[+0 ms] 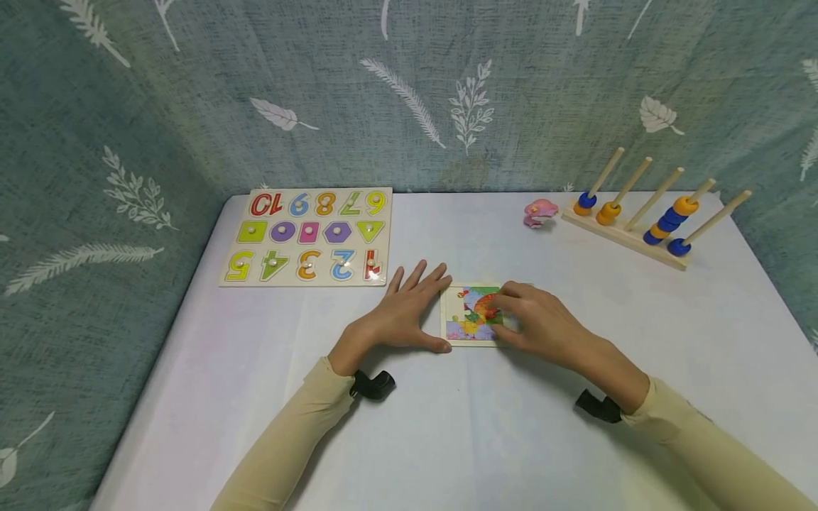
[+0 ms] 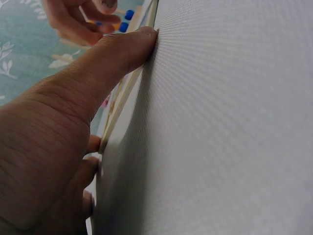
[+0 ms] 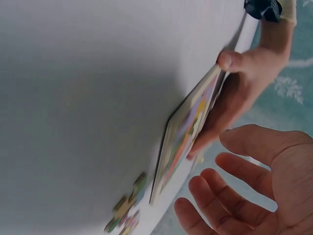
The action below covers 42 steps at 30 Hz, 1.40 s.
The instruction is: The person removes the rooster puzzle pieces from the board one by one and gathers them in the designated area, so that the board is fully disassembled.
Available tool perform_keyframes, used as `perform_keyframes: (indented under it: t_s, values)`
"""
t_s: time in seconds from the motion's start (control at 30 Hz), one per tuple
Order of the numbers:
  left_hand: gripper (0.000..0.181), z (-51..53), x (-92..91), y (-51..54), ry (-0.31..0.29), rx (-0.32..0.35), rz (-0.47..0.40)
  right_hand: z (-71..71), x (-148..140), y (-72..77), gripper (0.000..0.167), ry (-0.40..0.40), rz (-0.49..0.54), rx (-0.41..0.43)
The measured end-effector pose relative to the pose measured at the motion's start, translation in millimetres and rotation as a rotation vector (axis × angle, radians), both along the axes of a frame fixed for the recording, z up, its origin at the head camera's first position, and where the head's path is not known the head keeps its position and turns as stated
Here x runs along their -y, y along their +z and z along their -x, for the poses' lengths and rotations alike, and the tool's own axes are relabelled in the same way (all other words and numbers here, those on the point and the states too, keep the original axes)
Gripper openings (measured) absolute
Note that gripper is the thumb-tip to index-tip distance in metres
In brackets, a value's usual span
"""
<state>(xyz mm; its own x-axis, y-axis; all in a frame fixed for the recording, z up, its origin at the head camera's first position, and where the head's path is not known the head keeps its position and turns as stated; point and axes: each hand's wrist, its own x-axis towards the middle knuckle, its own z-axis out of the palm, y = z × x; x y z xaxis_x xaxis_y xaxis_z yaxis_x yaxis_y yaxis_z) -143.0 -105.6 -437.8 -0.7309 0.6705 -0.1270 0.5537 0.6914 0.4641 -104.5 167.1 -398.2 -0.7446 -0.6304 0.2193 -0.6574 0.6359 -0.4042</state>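
Presently, one multicoloured jigsaw puzzle [image 1: 473,328] in pale wooden frame [image 1: 473,343], lying on white cloth [image 1: 409,440] between left hand [image 1: 409,312], fingers spread wide, best bracing the frame's end, and right hand [image 1: 543,323], fingers loosely parted, holding nothing visible, best seating loose painted pieces [image 3: 120,208] straight down.

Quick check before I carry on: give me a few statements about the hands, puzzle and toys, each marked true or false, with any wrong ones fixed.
1. The left hand touches the puzzle. True.
2. The stacker's middle peg is bare. True.
3. The right hand grips the stacker. False: it is over the puzzle.
4. The number board's middle row holds shapes. True.
5. The pink toy stands right of the stacker. False: it is on the left.
6. Every piece is in the puzzle. False: loose pieces lie beside it.
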Motion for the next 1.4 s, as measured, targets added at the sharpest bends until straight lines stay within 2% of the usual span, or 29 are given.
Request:
perform_keyframes:
  t_s: [0.33,0.57,1.0,1.4]
  values:
    - [0.115,0.6,0.0,-1.1,0.005,0.0,0.002,4.9,24.2,-7.5,0.02,0.078,0.04,-0.023]
    - [0.115,0.3,-0.3,-0.9,-0.007,-0.002,-0.018,7.9,34.6,-11.8,0.018,0.125,0.022,-0.06]
    - [0.115,0.2,0.4,-3.1,-0.009,-0.015,0.005,9.8,49.1,-15.5,0.024,0.102,-0.061,-0.001]
    - [0.115,-0.2,0.9,-0.9,-0.011,-0.014,-0.019,8.3,54.5,-19.3,0.021,0.097,-0.052,-0.008]
